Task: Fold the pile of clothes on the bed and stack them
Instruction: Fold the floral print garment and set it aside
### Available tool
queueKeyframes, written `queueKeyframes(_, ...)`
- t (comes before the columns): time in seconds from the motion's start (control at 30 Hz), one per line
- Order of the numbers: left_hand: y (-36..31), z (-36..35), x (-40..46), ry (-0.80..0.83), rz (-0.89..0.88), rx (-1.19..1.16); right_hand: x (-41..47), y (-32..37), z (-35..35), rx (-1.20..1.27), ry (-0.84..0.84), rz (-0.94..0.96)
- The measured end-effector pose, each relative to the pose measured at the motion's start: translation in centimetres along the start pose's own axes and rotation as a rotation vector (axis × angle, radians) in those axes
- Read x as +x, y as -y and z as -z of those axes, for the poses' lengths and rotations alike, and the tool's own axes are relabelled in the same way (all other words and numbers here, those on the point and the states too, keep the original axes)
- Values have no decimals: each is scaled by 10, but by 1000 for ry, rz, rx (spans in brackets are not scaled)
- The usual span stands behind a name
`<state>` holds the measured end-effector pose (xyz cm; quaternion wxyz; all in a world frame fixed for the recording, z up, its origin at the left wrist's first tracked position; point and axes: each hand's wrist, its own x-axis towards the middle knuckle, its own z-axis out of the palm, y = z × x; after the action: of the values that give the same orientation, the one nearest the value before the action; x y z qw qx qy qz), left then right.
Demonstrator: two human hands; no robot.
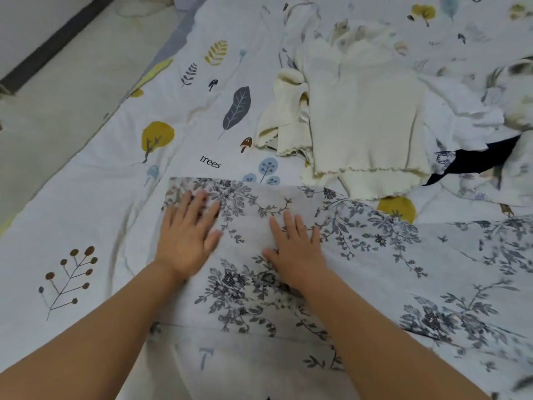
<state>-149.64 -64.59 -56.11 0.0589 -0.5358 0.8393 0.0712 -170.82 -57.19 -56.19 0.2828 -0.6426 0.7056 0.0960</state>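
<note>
A white garment with a grey-blue floral print (pixel 360 255) lies spread on the bed in front of me, its far edge folded straight. My left hand (pixel 187 235) rests flat on its far left corner, fingers apart. My right hand (pixel 294 243) lies flat on the cloth a little to the right, fingers also spread. Neither hand grips anything. Beyond them lies a cream ribbed top (pixel 363 116) with a second cream piece (pixel 284 114) bunched at its left. More crumpled printed clothes (pixel 496 90) and a dark navy item (pixel 476 160) lie at the right.
The bed sheet (pixel 184 116) is white with leaves, trees and mushrooms printed on it. The bed's left edge runs diagonally, with pale floor (pixel 52 90) and a dark skirting strip (pixel 57 39) beyond it.
</note>
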Motion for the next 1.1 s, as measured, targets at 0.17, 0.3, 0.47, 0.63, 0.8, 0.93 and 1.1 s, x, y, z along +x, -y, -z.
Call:
queueKeyframes(0.17,-9,7,5,225,41,94,-23,-2,21,154,-57,70)
queueKeyframes(0.3,-47,32,-10,-36,66,-106,-61,-19,30,322,-220,12)
queueKeyframes(0.47,-115,28,-65,-127,-143,-339,-120,-40,34,413,-233,-99)
queueKeyframes(0.63,-200,16,-140,-37,-239,-543,-180,-62,20,388,-198,-112)
queueKeyframes(0.8,-257,-8,-197,212,-429,-641,-233,-93,-9,316,-61,-140)
queueKeyframes(0.93,-283,-17,-219,524,-533,-287,-276,-114,-39,45,193,-69)
queueKeyframes(1.1,-291,-25,-220,430,-567,-105,-307,-145,-65,-107,262,-18)
